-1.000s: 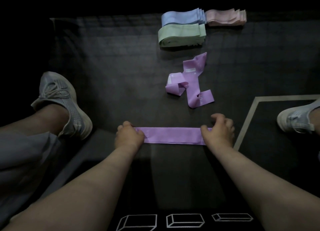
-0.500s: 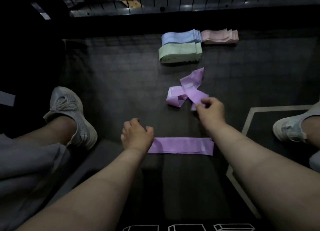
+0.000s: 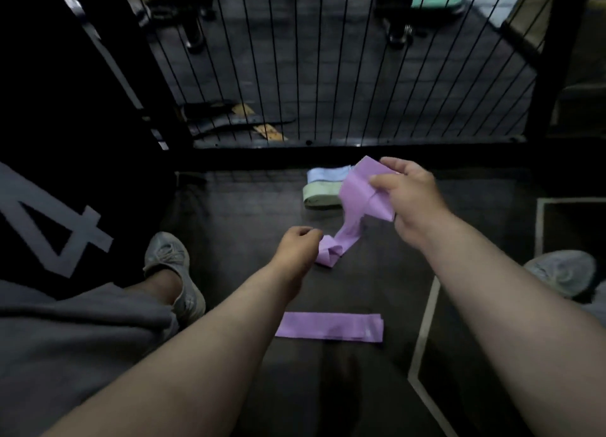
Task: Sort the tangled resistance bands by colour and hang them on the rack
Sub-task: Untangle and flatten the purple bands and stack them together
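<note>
One twisted, flat purple band (image 3: 354, 194) hung from the pinching right hand (image 3: 413, 200) at one o'clock; whether the left hand (image 3: 296, 246) grasped it was unclear.

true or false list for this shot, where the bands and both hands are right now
1. The right hand grips the tangled purple band. True.
2. The left hand presses on the flat purple band. False: it is beside the tangled band's lower end.
3. The flat purple band lies on the floor. True.
4. The green bands hang on the rack. False: they lie folded on the floor beside the blue bands.
</note>
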`<state>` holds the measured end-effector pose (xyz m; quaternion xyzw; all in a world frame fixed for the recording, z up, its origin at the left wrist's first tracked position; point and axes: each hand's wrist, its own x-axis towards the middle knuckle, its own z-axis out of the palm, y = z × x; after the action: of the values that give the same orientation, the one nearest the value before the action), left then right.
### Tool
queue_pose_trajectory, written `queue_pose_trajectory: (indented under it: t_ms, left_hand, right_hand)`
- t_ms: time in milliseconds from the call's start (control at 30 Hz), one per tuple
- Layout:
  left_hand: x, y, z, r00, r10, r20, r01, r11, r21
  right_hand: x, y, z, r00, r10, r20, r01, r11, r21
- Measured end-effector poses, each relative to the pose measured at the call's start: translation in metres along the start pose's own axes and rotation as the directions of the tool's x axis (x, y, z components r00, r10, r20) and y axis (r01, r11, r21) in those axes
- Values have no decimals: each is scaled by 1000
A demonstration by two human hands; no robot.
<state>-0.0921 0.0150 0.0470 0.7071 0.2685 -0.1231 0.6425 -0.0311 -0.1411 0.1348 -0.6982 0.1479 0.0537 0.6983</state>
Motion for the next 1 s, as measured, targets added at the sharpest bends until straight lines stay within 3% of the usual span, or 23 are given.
queue_pose_trajectory:
  t_ms: [67, 167, 300, 467, 733, 833, 900, 1000]
  left_hand:
    - [-25, 19, -4, 996, -52, 66, 64, 979, -195]
    - [-62, 40, -13, 977, -44, 207, 141, 864, -483]
    - [-114, 66, -30, 960, 108, 260, 109, 708, -697]
    - [-150, 84, -56, 964, 243, 105, -121, 756, -643]
    - [-195, 118, -71, 899, 419, 130, -239, 716, -656]
    - [-206, 134, -67, 852, 505, 138, -358, 754, -551]
    - [-214, 143, -62, 809, 564, 166, -467, 789, -400]
    - [-229, 152, -53, 746, 602, 283, -563, 798, -214]
  right_hand:
    - [-26, -30, -2, 996, -26, 91, 16, 994, 107]
    - [-59, -64, -8, 983, -109, 148, 71, 968, 240]
    - [-90, -90, -15, 967, -225, 116, 207, 966, 153]
    - [-119, -103, -38, 956, -286, 56, 276, 951, 140]
    - [-155, -106, -69, 970, -239, 40, 228, 956, 187]
    - [-165, -103, -81, 963, -220, 157, 246, 954, -172]
    - [-177, -103, -83, 924, -238, 300, 346, 855, -387]
    - [-197, -107, -74, 823, -274, 497, 460, 836, -301]
